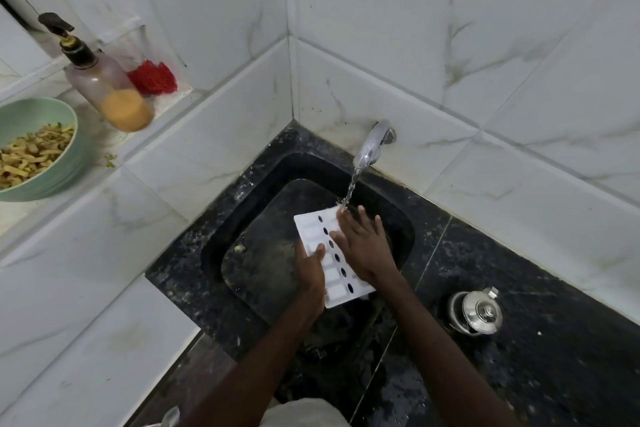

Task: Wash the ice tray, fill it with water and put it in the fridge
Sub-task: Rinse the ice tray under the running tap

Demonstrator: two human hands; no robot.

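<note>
A white ice tray (317,232) with a row of dark oval holes is held over the black sink (263,253). My left hand (311,274) grips its near left edge, thumb on top. My right hand (363,243) lies flat on the tray's right half with fingers spread. Water runs from the chrome tap (372,142) onto the tray's far corner, just by my right fingertips.
A steel lidded pot (476,312) stands on the black counter right of the sink. On the tiled ledge at left are a pump bottle (104,83) with orange liquid, a red scrubber (152,78) and a green bowl (65,170) of food.
</note>
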